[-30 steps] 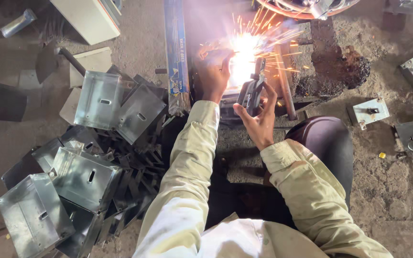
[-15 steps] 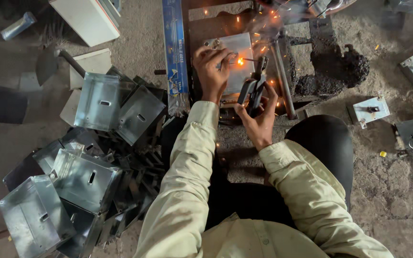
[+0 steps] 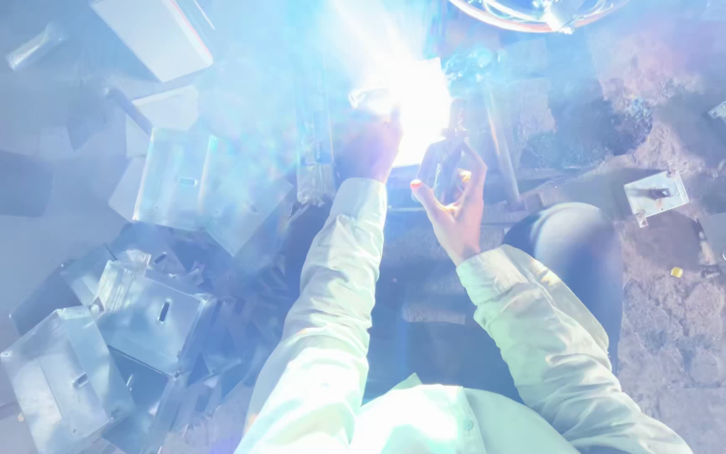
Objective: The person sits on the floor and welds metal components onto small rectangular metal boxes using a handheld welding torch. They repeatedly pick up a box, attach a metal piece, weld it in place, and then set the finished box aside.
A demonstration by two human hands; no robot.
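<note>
Right hand is seen clamped around a welding electrode holder, whose long axis runs up and away from the palm toward a white arc glare. Left hand is laid on a metal workpiece just left of the glare; whether its fingers are closed cannot be told. A metal bar stands close right of the holder. Stacked metal boxes lie well left; bare floor lies right.

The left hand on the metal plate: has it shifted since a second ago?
No. The left hand sits as before, just right of the upright blue bar, pressing the workpiece beside the bright welding flash.
</note>
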